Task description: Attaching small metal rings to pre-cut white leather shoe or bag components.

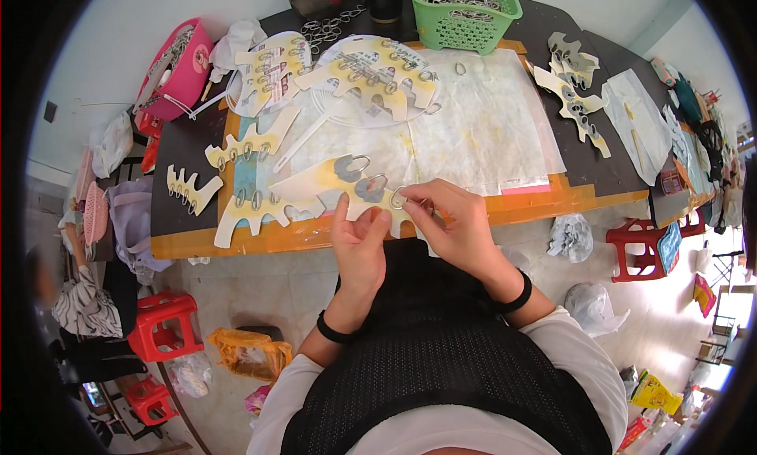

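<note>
My left hand (pixel 359 238) pinches the lower edge of a cream card cut-out (pixel 315 188) that lies over the table's front edge. Two metal clips sit hooked on that card at grey patches. My right hand (pixel 453 218) holds a small metal ring clip (pixel 398 196) at the card's right end, thumb and fingers closed around it. Both wrists wear black bands.
More clip-loaded card cut-outs (pixel 371 68) lie across the table on white sheets. A green basket (pixel 465 21) of metal clips stands at the back, a pink basket (pixel 177 68) at the left. Red stools (pixel 162 325) stand on the floor. Another person sits at far left.
</note>
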Motion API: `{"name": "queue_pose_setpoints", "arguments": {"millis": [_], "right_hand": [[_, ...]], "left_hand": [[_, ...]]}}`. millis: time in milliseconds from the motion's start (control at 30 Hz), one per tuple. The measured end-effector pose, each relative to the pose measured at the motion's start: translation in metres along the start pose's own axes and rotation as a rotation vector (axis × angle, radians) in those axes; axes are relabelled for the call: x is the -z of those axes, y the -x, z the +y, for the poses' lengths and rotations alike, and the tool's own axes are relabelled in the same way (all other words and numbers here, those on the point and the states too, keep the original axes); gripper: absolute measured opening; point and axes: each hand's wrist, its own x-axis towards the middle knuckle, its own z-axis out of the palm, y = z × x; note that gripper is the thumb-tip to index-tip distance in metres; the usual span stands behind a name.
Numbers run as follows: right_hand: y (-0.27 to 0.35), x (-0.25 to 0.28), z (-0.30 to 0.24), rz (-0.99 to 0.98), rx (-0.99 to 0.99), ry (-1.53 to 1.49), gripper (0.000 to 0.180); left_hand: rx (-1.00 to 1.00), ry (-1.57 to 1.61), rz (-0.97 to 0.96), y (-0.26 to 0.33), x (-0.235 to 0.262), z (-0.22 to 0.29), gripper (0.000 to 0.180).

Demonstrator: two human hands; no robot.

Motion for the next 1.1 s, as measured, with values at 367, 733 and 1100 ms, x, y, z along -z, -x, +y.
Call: {"name": "queue_pose_setpoints", "arguments": {"millis": [367,733,1100], "right_hand": [[0.005,-0.010,0.003,0.128,0.050,0.119,0.013],[-0.003,0.001,0.004,-0.060,-0.119,-0.044,0.009],[-0.026,0.021,0.041,-0.297,0.124,0.316,0.007]], "left_hand": [[-0.081,0.080,-0.073,0.000,-0.005,-0.012,0.054],[-0.004,0.229,-0.141,0.000,-0.003,-0.007,0.057],[-1.138,-1.037,-0.026,0.005,0.015,0.025,0.058]]}}
